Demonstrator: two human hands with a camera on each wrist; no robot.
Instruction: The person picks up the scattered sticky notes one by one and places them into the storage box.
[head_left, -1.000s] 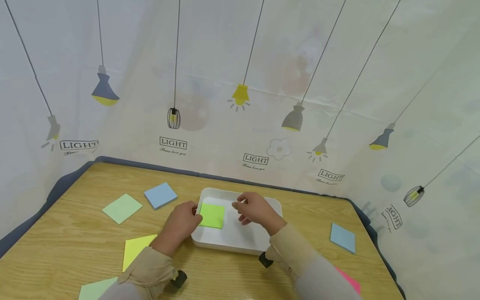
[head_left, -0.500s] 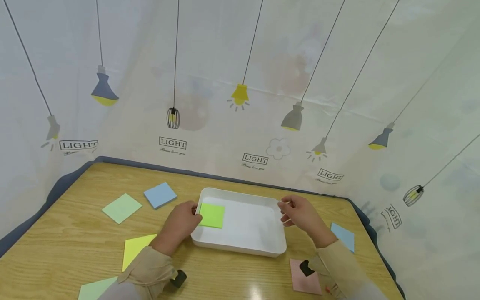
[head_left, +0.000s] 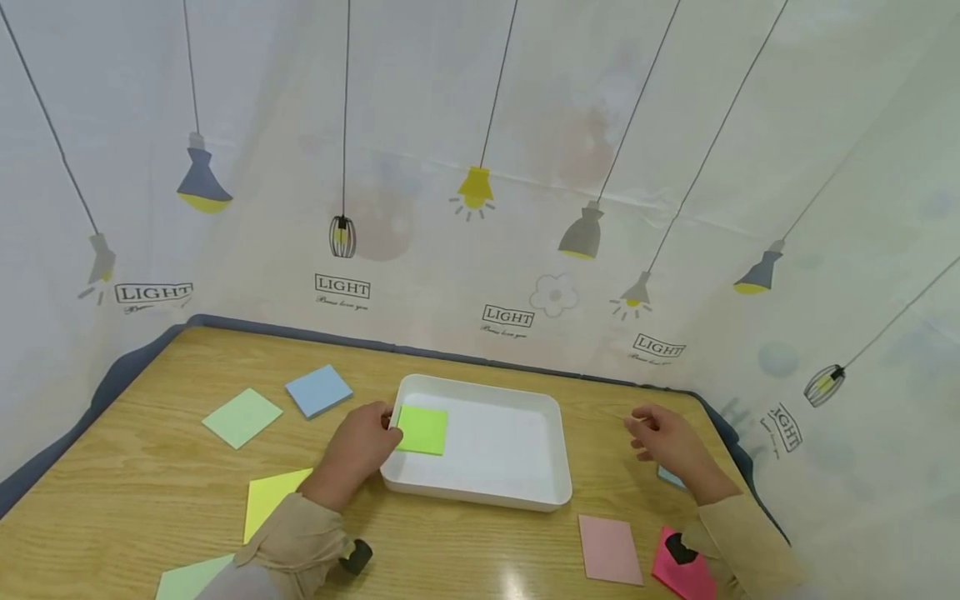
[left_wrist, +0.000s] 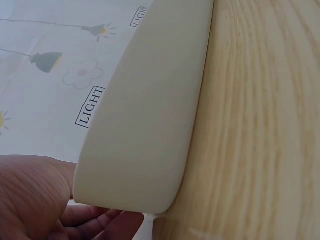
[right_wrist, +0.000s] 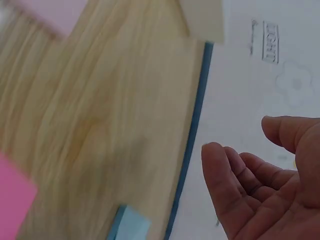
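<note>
My left hand (head_left: pixel 358 442) grips the left wall of the white tray (head_left: pixel 506 442), thumb at the rim and fingers curled outside. In the left wrist view, the tray's outer wall (left_wrist: pixel 142 120) stands between the hand (left_wrist: pixel 35 197) and the tabletop. A lime-green sticky note pad (head_left: pixel 424 432) lies inside the tray at its left end. My right hand (head_left: pixel 671 446) hangs over the table's right side, fingers loosely bent and holding nothing. Below it, a light blue sticky note pad (head_left: pixel 670 477) is mostly covered by the hand; one corner (right_wrist: pixel 134 225) shows in the right wrist view.
Pink (head_left: pixel 610 550) and hot pink (head_left: pixel 681 571) pads lie at front right. On the left are blue (head_left: pixel 318 391), pale green (head_left: pixel 242 418) and yellow (head_left: pixel 273 500) pads, with another pale green one (head_left: pixel 191 579) near my sleeve. A printed cloth (head_left: pixel 420 292) hangs behind the table.
My right hand has moved from above the tray's inside to the right, out over the light blue pad. The pink pads are now uncovered. My left hand stays on the tray.
</note>
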